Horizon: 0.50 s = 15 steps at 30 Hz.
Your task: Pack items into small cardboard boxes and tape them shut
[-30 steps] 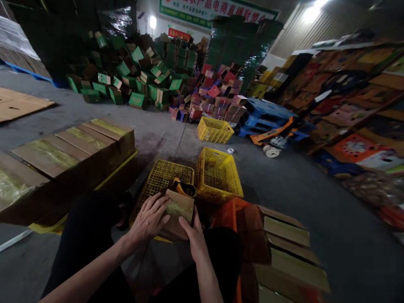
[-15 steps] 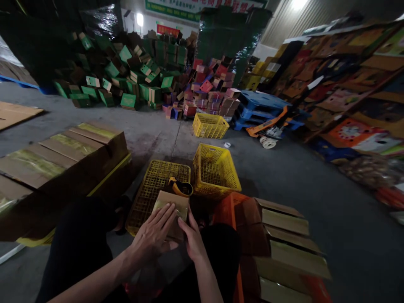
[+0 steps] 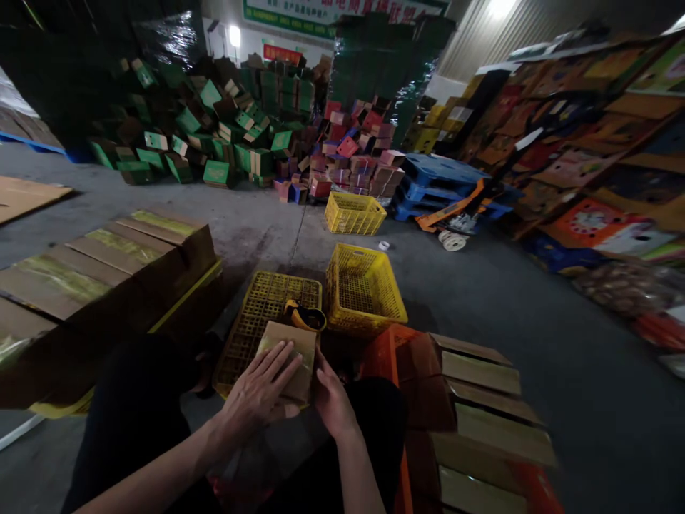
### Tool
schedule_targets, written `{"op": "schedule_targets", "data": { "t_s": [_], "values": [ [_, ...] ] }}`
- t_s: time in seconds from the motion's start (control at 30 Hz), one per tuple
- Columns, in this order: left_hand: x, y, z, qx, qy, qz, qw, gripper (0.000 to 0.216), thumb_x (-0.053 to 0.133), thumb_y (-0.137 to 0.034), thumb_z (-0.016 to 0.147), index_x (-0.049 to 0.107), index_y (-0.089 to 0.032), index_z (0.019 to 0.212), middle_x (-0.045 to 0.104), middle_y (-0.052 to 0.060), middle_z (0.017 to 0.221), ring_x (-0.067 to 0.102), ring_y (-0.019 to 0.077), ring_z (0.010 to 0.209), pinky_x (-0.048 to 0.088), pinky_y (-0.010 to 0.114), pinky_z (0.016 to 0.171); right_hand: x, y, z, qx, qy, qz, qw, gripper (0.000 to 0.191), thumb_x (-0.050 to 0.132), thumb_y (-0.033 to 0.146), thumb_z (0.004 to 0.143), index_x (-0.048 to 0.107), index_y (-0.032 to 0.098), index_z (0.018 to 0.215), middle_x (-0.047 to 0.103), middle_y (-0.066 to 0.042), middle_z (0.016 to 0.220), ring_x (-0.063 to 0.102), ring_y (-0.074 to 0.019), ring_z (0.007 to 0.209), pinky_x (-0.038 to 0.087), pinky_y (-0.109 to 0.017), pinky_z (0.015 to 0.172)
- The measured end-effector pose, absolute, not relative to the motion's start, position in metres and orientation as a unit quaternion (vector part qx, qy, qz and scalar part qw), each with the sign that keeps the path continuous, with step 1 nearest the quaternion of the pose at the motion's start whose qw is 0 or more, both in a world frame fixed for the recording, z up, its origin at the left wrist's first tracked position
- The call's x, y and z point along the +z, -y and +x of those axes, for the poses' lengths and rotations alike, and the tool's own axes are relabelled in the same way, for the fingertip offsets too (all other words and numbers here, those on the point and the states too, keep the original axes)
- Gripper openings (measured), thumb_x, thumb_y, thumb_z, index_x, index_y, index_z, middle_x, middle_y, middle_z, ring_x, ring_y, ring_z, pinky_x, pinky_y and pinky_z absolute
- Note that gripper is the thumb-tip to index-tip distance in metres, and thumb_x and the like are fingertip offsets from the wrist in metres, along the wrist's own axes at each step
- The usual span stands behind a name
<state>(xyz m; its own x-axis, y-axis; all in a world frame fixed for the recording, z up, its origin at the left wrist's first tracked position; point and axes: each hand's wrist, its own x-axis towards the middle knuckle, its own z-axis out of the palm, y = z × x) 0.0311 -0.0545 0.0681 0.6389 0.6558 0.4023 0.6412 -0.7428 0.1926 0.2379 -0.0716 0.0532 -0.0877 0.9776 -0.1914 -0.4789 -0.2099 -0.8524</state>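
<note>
A small brown cardboard box [image 3: 300,350] with shiny tape across its face is between my hands, over the near end of an upturned yellow plastic crate [image 3: 251,314]. My left hand [image 3: 257,389] lies flat on the taped face, fingers stretched out, with its thumb by the lower edge. Around the box's right side curls my right hand [image 3: 332,400], its fingertips partly hidden by the box. Just beyond the box, a yellow and black tape dispenser [image 3: 305,315] rests on the crate.
Taped cartons [image 3: 112,257] fill a yellow crate at left; more cartons [image 3: 481,378] sit in an orange crate [image 3: 394,357] at right. Ahead stand two yellow crates [image 3: 367,285], a pallet jack [image 3: 454,214], blue pallets [image 3: 444,171] and heaped green boxes [image 3: 217,171].
My right thumb has slid off the box's face toward its right edge. My left hand stays flat on the taped face, shifted slightly. The view has moved a little.
</note>
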Motion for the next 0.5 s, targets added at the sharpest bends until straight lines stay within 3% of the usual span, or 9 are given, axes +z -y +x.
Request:
{"op": "schedule_targets", "data": {
  "t_s": [0.2, 0.5],
  "values": [
    [0.067, 0.054, 0.033, 0.213, -0.363, 0.907, 0.015, 0.086, 0.050, -0.070, 0.093, 0.029, -0.021, 0.161, 0.032, 0.015, 0.164, 0.038, 0.0342, 0.146, 0.033, 0.044, 0.116, 0.038, 0.072, 0.227, 0.629, 0.278, -0.431, 0.584, 0.060, 0.079, 0.040, 0.080, 0.063, 0.031, 0.136, 0.064, -0.004, 0.140, 0.046, -0.0256, 0.142, 0.031, -0.049, 0.120],
    [0.066, 0.054, 0.034, 0.222, -0.364, 0.904, 0.020, 0.084, 0.053, -0.066, 0.094, 0.028, -0.022, 0.161, 0.030, 0.014, 0.164, 0.037, 0.0335, 0.147, 0.032, 0.043, 0.116, 0.037, 0.073, 0.232, 0.636, 0.281, -0.427, 0.578, 0.058, 0.075, 0.038, 0.078, 0.065, 0.030, 0.134, 0.060, -0.003, 0.144, 0.048, -0.0282, 0.141, 0.034, -0.051, 0.118]
  ]
}}
